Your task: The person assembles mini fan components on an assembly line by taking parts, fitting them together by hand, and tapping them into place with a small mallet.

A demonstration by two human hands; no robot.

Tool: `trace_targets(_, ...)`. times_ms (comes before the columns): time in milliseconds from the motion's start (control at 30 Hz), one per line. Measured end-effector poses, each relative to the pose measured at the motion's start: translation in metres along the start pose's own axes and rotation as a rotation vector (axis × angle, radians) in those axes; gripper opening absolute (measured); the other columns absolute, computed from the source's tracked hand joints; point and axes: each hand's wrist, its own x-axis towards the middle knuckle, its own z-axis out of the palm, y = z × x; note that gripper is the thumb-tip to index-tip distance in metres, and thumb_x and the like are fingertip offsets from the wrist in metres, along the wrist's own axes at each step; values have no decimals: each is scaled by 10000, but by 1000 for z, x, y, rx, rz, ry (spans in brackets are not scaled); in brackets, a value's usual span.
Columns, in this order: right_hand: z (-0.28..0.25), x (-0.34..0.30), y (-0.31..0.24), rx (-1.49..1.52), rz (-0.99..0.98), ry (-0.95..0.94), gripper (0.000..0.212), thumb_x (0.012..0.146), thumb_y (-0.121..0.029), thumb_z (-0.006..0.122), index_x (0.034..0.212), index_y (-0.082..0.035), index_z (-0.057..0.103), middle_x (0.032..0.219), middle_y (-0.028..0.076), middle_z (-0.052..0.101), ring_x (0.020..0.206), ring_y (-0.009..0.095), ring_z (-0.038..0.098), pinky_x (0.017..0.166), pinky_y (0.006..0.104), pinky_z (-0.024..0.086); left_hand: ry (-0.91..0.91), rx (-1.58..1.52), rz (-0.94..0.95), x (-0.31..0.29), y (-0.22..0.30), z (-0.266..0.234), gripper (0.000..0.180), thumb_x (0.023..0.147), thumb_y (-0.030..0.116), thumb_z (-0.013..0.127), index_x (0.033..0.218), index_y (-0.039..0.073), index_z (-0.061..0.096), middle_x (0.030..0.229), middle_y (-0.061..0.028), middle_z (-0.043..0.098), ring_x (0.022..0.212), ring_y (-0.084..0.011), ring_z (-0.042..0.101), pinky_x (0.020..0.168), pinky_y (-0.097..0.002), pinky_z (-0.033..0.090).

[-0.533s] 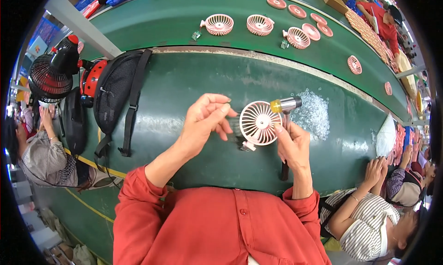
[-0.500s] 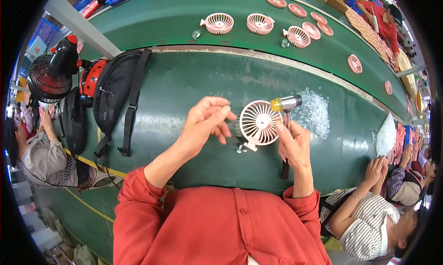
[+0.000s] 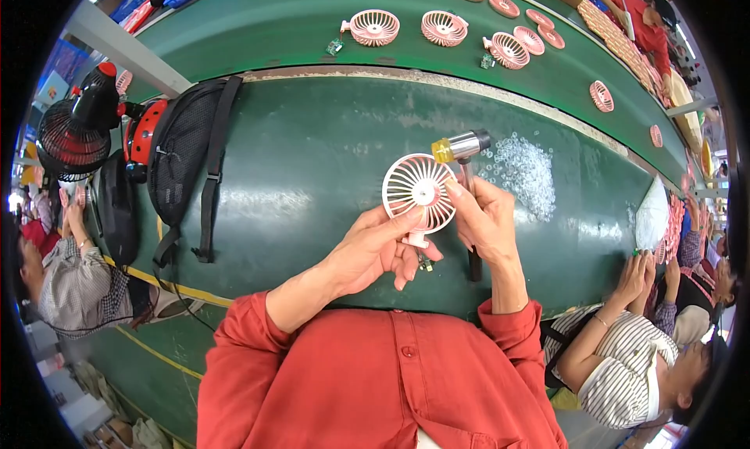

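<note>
A pale pink round fan housing, with radial ribs and a short stem, is held between my two hands over the green table. My left hand grips its lower left side, the thumb on the ribs near the hub. My right hand is closed around the handle of a small mallet with a yellow face and a metal head. Its thumb also presses the housing's right rim. Below the stem, a small circuit board shows, partly hidden by my left fingers.
A pile of small clear rings lies to the right. Beyond a ledge, the green belt carries several pink housings and covers. A black bag and a black fan stand left. Co-workers sit at both sides.
My left hand has moved in from beside the housing and taken hold of its lower left side. The housing, mallet and right hand have shifted slightly left in view.
</note>
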Motion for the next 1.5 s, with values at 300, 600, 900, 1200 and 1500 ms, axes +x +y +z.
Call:
trace_targets(300,5,8,-9,-70,-71,25,291,924,-230,680,1060,27,707,753,-11,652,706,34,520,611,226,436,25,-102,9,4,-4,5,302,1016,230,523,1218,10,484,953,-222,676,605,-179,654,496,-297,545)
trace_targets(600,8,11,-10,-54,-146,43,296,941,-222,661,1106,23,687,776,-8,659,726,35,536,630,218,448,117,9,199,12,-16,10,293,994,224,573,1178,12,492,955,-169,664,609,-141,650,488,-273,560)
trace_targets(900,11,-23,4,-55,-158,67,195,973,-156,611,1039,23,653,630,-61,459,600,14,374,490,221,313,246,101,437,9,-24,13,336,986,196,568,1226,2,436,890,-169,667,512,-163,611,404,-270,520)
trace_targets(1200,26,-43,15,55,-132,-80,462,923,-142,695,1300,73,538,892,53,672,723,68,562,626,231,481,197,-113,300,9,-15,1,232,1000,156,521,1156,-14,499,934,-164,662,503,-153,591,378,-273,497)
trace_targets(1500,13,-49,-10,-362,-171,-37,390,824,-83,734,1186,3,615,789,55,635,573,88,505,524,271,426,205,-37,328,9,-12,1,285,1011,201,517,1190,-18,487,907,-188,676,487,-151,591,380,-262,497)
